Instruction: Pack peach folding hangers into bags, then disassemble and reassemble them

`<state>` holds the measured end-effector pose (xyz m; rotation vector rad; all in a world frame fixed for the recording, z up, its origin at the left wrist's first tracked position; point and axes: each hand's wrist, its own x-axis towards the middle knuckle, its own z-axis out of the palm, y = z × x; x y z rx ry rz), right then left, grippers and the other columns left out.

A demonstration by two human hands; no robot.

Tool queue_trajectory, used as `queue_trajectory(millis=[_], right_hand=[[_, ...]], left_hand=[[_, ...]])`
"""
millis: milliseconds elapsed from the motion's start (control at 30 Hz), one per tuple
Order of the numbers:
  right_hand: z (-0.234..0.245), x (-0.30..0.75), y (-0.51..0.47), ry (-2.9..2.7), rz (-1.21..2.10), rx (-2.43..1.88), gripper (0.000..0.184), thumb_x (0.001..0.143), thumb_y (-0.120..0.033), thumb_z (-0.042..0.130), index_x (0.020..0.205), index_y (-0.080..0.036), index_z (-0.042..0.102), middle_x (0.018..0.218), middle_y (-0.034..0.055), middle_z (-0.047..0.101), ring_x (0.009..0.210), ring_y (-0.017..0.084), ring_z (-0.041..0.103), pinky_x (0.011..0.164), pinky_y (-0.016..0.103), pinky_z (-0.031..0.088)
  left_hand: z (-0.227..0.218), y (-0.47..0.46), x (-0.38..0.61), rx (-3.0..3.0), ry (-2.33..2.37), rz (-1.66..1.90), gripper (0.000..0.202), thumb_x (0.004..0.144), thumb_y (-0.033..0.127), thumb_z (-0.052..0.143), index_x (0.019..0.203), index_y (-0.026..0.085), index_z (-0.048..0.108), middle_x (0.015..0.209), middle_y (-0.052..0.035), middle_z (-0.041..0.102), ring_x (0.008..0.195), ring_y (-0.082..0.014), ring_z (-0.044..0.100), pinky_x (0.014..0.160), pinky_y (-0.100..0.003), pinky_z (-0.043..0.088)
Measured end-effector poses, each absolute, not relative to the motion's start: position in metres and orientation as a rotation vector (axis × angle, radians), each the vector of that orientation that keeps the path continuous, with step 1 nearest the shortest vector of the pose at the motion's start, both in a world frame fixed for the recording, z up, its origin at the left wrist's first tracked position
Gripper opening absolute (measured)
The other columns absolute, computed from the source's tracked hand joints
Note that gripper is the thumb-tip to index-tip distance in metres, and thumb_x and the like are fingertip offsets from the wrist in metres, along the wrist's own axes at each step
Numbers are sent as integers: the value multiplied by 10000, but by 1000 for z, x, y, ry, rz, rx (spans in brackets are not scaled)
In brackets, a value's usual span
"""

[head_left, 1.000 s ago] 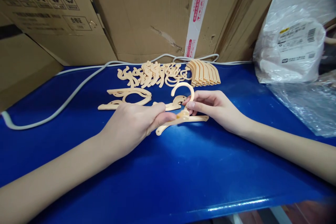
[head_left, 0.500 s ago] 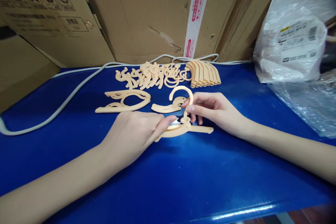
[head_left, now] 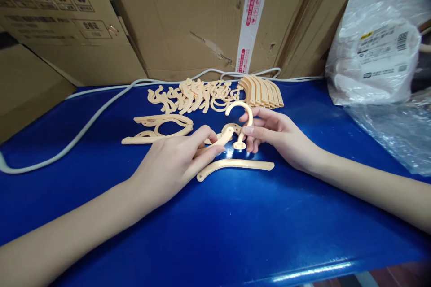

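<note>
My right hand point(head_left: 276, 136) pinches a peach plastic hook piece point(head_left: 241, 119) and holds it upright just above the blue table point(head_left: 235, 224). My left hand point(head_left: 171, 163) has its fingers closed on the end of a curved hanger arm point(head_left: 225, 135) that lies partly behind the hook. In front of both hands, a second curved hanger arm point(head_left: 235, 166) rests flat on the table, touched by neither hand. Further back lies a spread of loose hooks point(head_left: 193, 95) and a neat stack of arms point(head_left: 262, 92).
Two more curved pieces point(head_left: 158, 128) lie left of my hands. A white cable point(head_left: 84, 123) runs along the table's back and left side. Cardboard boxes point(head_left: 188, 18) wall off the rear. Plastic bags point(head_left: 377, 54) fill the right side.
The hook has come away from the front hanger arm, which now lies alone on the table. My right hand raised the hook; my left hand shifted onto another arm piece.
</note>
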<state>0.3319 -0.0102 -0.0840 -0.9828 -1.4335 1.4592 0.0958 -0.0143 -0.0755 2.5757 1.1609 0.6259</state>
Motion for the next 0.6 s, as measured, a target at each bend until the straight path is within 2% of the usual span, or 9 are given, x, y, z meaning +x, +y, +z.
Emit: queue_trajectory(millis=[200, 400, 600], right_hand=[[-84, 333, -8, -1302, 1450, -991, 295, 767, -281, 808, 956, -181, 604, 716, -45, 663, 602, 86, 616, 538, 200, 515], [-82, 335, -5, -1190, 1499, -999, 391, 670, -271, 883, 901, -176, 582, 678, -57, 660, 552, 71, 616, 520, 177, 506], [-82, 337, -4, -1185, 1525, -991, 350, 704, -245, 858, 853, -178, 548, 664, -49, 662, 532, 65, 606, 521, 174, 499]], left_hand=[[-77, -15, 94, 2632, 1130, 648, 216, 1039, 386, 449, 1018, 223, 588, 780, 37, 719, 652, -137, 643, 555, -220, 365], [-80, -15, 93, 2724, 1089, 648, 215, 1037, 420, 463, 1117, 234, 537, 851, 37, 740, 716, -169, 669, 598, -238, 383], [-80, -15, 95, 2773, 1046, 652, 152, 1042, 331, 449, 1065, 222, 553, 808, 38, 689, 640, -149, 593, 574, -240, 336]])
